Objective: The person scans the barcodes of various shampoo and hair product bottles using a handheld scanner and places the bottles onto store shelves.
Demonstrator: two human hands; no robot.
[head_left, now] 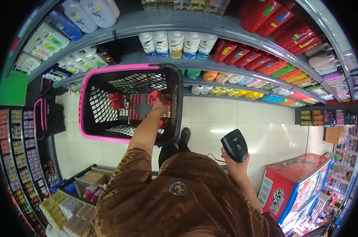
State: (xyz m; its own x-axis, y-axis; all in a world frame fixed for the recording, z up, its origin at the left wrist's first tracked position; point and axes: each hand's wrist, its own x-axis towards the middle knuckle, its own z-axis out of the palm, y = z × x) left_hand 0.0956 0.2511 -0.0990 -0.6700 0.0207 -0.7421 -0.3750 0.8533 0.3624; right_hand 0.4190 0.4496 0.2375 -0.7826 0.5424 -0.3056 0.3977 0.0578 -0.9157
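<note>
My left hand reaches down inside a deep black shopping basket with a pink rim. It is at a small red item near the basket's right side; its fingers are largely hidden, so whether it grips the item cannot be told. Another red item lies to the left in the basket, and part of a third red one shows below my left wrist. On the right, my right hand is closed around a black handheld barcode scanner, held up above the floor.
Shelves of bottles curve across the front, with red bottles to the right. A red freezer cabinet stands at right. Black baskets are at left, and a bin of packaged goods is at lower left. Pale floor tiles lie between.
</note>
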